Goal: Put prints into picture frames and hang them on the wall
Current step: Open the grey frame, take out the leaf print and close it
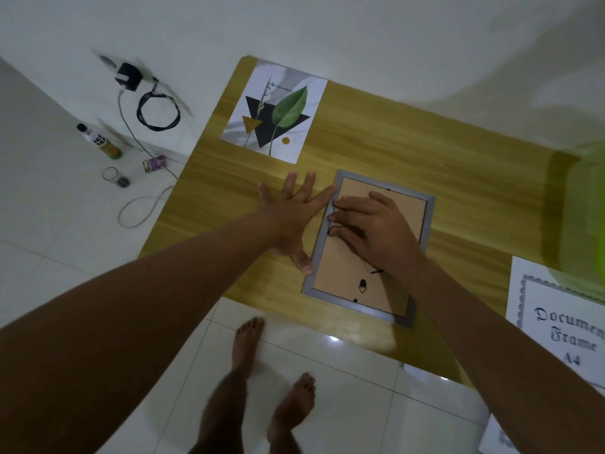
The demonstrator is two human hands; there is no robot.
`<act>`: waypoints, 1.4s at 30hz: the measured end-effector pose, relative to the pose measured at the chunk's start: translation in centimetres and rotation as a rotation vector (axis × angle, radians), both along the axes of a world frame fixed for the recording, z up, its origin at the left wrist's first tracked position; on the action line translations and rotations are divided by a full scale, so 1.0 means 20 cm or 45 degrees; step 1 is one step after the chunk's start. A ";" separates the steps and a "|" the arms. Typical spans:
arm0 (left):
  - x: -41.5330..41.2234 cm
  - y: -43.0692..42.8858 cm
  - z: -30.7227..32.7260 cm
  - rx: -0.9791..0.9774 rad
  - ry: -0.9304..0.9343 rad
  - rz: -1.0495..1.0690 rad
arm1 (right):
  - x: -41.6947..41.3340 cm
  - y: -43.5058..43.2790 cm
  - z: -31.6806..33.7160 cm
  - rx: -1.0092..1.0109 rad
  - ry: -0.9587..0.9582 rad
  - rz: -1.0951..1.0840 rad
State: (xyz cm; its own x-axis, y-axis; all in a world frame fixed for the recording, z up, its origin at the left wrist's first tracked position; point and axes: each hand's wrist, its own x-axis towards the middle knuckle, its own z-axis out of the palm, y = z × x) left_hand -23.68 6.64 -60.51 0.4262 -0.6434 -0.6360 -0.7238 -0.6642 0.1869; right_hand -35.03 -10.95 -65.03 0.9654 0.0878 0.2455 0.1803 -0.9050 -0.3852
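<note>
Seen from above, a grey picture frame (393,191) lies face down near the front edge of a wooden table (425,139), its brown backing board (340,267) upward, with a leaf print (278,116) just beyond it. The left hand (288,217) lies flat with fingers spread, thumb against the frame's left rail. The right hand (376,227) lies across the backing, fingers together at that rail. Whether they pinch a tab cannot be told, so the frame is best kept braced while each tab is turned gently.
</note>
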 end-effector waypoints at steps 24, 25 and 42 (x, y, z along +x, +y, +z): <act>0.00 -0.01 0.05 0.030 0.013 0.014 | -0.30 0.06 0.17 0.035 0.279 -0.294; -0.01 -0.02 0.06 0.029 0.020 0.023 | -0.37 0.07 0.19 0.046 0.274 -0.293; -0.07 0.01 0.01 0.027 -0.060 -0.082 | -0.67 0.25 0.05 0.113 0.275 -0.291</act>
